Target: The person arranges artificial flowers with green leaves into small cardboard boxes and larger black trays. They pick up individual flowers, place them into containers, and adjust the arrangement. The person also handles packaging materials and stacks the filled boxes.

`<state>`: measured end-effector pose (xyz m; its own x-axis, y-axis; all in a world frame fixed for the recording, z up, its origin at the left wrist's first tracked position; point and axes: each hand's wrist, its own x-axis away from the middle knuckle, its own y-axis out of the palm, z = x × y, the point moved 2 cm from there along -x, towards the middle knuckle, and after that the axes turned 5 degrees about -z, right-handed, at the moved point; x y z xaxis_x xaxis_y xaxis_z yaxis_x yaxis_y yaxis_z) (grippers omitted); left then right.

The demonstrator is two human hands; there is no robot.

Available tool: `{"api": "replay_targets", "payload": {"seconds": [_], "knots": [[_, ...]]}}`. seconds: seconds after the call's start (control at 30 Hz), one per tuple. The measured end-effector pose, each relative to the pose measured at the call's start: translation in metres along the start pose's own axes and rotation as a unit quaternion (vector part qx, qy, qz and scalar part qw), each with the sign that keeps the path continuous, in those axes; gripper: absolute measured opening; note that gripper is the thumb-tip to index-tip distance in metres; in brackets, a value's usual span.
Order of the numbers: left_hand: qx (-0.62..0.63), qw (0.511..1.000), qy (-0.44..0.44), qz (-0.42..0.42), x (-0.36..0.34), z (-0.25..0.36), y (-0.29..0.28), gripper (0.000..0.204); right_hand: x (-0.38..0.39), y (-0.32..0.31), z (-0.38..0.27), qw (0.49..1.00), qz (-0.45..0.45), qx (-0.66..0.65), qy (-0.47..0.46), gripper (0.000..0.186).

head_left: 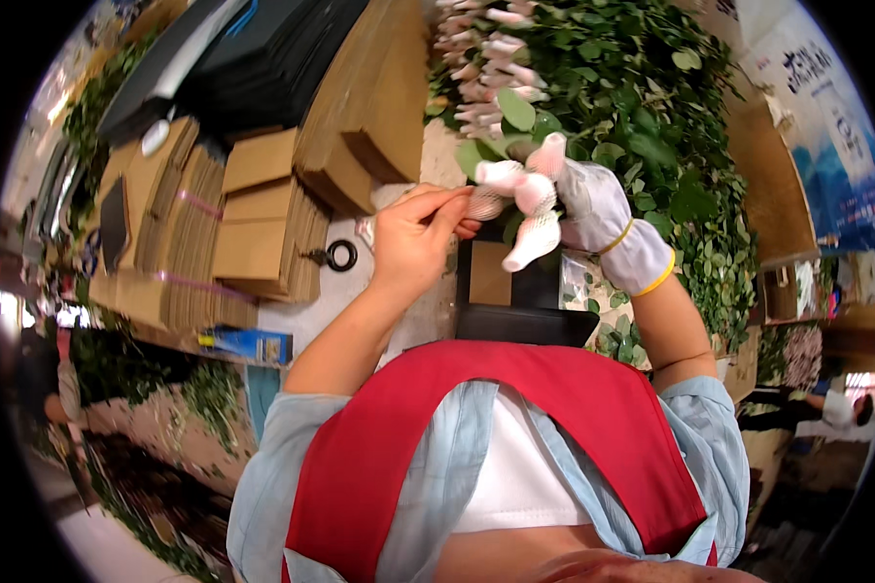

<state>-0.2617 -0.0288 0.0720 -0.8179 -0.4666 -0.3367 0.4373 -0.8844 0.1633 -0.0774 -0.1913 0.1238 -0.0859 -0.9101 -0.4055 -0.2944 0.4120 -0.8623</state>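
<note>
Flat stacks of brown cardboard (253, 243) stand between 9 and 10 o'clock from the view's centre, with a small blue carton (253, 345) between 8 and 9. A round black ring (341, 256) lies at 10 o'clock.

At 11 o'clock, the person's bare left hand (413, 233) is narrow, thumb and forefinger pinching the leftmost bud of a bunch of pale pink flowers in white netting (535, 194). That bunch, with 5 buds showing, is between 1 and 2 o'clock, above a black angular object (527, 325). More netted pink buds (496, 78) lie near 12.

At 2 o'clock, the right hand (598, 214), in a white glove with yellow edging, holds the bunch, its fingers mostly hidden. Beyond it spreads a heap of leafy green stems (690, 146).
</note>
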Motion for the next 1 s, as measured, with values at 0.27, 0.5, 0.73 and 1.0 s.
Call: {"api": "replay_targets", "payload": {"seconds": [0.27, 0.5, 0.73, 1.0], "knots": [[-0.197, 0.963, 0.05, 0.175, 0.057, 0.029, -0.051, 0.019, -0.017, -0.006, 0.001, 0.996, -0.066, 0.066, 0.014, 0.042], [-0.126, 0.978, -0.013, 0.168, 0.065, 0.001, -0.065, 0.013, -0.017, 0.002, -0.032, 0.999, -0.028, 0.023, -0.023, 0.038], [-0.146, 0.983, 0.021, 0.109, 0.078, -0.021, -0.036, 0.02, -0.026, 0.038, -0.026, 0.988, -0.153, -0.032, -0.009, 0.043], [-0.529, 0.847, 0.004, 0.054, 0.082, 0.081, -0.059, 0.012, -0.025, 0.021, -0.011, 0.984, -0.114, 0.058, -0.126, 0.065]]}}
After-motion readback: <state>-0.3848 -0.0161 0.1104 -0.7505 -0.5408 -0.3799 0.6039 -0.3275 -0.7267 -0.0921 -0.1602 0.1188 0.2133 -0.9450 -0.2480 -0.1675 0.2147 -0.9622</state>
